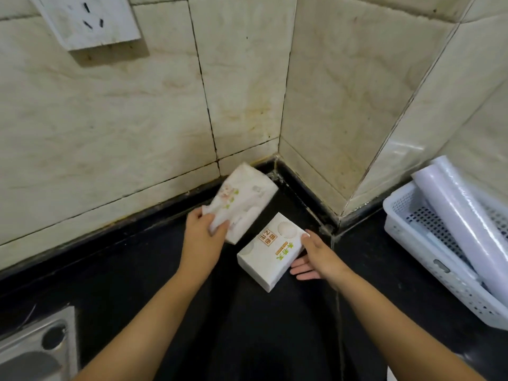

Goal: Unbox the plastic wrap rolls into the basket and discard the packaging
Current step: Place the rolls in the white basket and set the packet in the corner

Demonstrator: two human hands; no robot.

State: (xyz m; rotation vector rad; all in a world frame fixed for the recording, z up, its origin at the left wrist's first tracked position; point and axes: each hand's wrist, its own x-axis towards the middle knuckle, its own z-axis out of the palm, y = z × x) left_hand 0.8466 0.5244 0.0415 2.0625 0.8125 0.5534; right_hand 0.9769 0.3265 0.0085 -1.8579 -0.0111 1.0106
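Note:
My left hand [204,232] grips one end of a soft white packet [242,200] with green and pink print, held tilted above the black counter near the wall corner. My right hand [316,257] holds a white rectangular box [270,250] with green and orange print by its right side, thumb on top and fingers below. The box rests on or just above the counter. At the right edge stands a white perforated basket [428,251] with two plastic wrap rolls [464,213] leaning in it.
A black countertop [247,325] runs into a tiled wall corner [277,158]. A wall socket [88,20] is at the top left. A steel sink corner with a drain [35,350] shows at the bottom left.

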